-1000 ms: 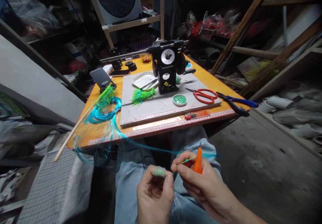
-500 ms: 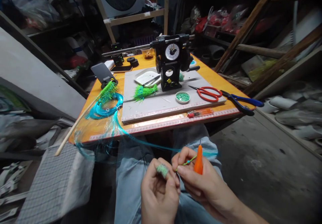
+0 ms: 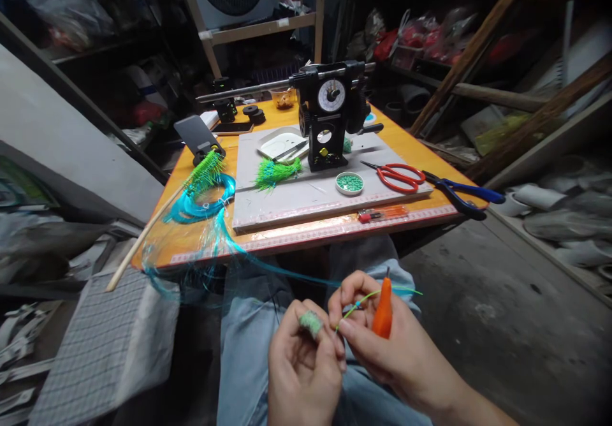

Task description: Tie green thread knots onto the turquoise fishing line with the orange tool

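Right hand [image 3: 396, 352]: grip narrow, thumb and finger pinching a thin green line [image 3: 370, 296] with a small blue knot [image 3: 357, 305] on it; same hand also holds an orange-handled tool [image 3: 382, 317], dark tip up. Left hand [image 3: 306, 365]: pale green wrap [image 3: 311, 323] on a finger, fingers curled, fingertips right beside the right hand's; grip narrow, can't tell if it pinches the line's lower end. Both hands and the line are over the lap, off the surface [image 3: 408, 152], in front of its front edge.

Blue strands [image 3: 287, 271] run from a blue coil [image 3: 179, 204] near the surface's left edge, over the front edge, toward the right hand. Bristly green piece [image 3: 203, 174] on a stick [image 3: 138, 252] crosses the front left corner, stick overhanging.

Grey board [image 3: 282, 208] mid-surface carries black machine [image 3: 326, 120], green-blue bundle [image 3: 277, 172], white tray [image 3: 275, 143], dish of green beads [image 3: 350, 183] near board's front edge, red-handled scissors [image 3: 401, 177] by its right edge. Blue-handled pliers [image 3: 459, 191] at surface's front right corner, handles overhanging.
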Demonstrator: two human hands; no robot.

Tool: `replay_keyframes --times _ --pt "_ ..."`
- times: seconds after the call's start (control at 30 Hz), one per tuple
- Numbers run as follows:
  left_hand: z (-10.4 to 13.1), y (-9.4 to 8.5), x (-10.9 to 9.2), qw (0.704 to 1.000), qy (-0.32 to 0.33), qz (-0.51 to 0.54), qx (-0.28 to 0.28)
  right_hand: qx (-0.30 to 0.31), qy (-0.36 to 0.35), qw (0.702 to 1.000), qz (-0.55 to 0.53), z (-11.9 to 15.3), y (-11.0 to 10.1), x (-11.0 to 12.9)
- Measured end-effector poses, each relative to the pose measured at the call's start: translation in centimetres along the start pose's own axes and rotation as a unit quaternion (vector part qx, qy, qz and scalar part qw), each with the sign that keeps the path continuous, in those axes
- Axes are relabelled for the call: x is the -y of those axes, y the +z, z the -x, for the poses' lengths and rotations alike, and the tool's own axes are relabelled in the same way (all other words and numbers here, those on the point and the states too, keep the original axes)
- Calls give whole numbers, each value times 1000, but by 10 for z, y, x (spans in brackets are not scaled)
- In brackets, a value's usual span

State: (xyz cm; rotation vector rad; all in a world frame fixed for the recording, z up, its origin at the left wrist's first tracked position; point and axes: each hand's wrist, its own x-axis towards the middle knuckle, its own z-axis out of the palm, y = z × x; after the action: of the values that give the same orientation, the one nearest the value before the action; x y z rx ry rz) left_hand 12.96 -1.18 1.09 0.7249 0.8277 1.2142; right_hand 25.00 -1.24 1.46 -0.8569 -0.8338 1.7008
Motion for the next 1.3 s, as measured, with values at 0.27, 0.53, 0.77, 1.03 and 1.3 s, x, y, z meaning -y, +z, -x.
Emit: replay_keyframes --times 0.27,0.53,0.77,1.03,1.3 --pt "0 -3 2 1000 12 2 10 4 -8 1000 4 0 1 1" --pt "1 -2 0 1000 4 -5 2 -5 -5 1000 16 1 0 0" --pt "1 -2 0 1000 11 -2 5 -12 -10 1000 25 2 3 2" --pt "1 0 0 999 12 -29 -26 -49 -46 996 62 3 7 4" --pt "3 -13 -3 917 229 -321 -67 -114 -89 971 192 6 4 3"
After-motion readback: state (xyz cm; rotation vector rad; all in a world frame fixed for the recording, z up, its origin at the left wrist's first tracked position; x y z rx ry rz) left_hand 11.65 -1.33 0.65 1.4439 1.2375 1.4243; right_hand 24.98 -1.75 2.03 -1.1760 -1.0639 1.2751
